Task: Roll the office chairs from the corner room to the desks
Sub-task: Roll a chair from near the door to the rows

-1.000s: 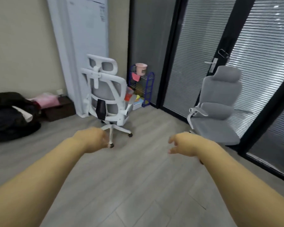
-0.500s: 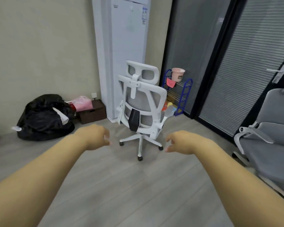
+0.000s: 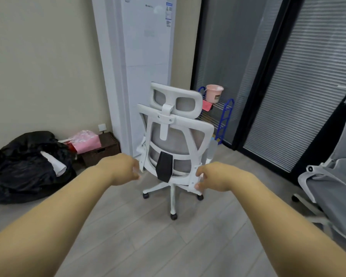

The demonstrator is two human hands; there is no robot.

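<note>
A white-framed office chair [image 3: 174,140] with grey mesh stands on its castors in the corner, its back toward me. My left hand [image 3: 121,171] reaches to the left edge of the backrest frame with fingers loosely curled and nothing held. My right hand [image 3: 213,179] is at the frame's lower right edge, thumb and fingers spread in a C right beside it; contact is unclear. A second, grey office chair [image 3: 336,176] stands at the right edge, partly cut off.
A tall white air-conditioner unit [image 3: 148,56] stands right behind the white chair. A black bag [image 3: 26,166] and a brown box [image 3: 103,149] with a pink bag lie at the left wall. A blue rack [image 3: 225,118] with a pink bucket [image 3: 214,93] stands before the glass partition.
I have come closer to the white chair, which now fills the middle of the view. Both hands have reached forward to the edges of its backrest. The grey chair has slid to the right edge.
</note>
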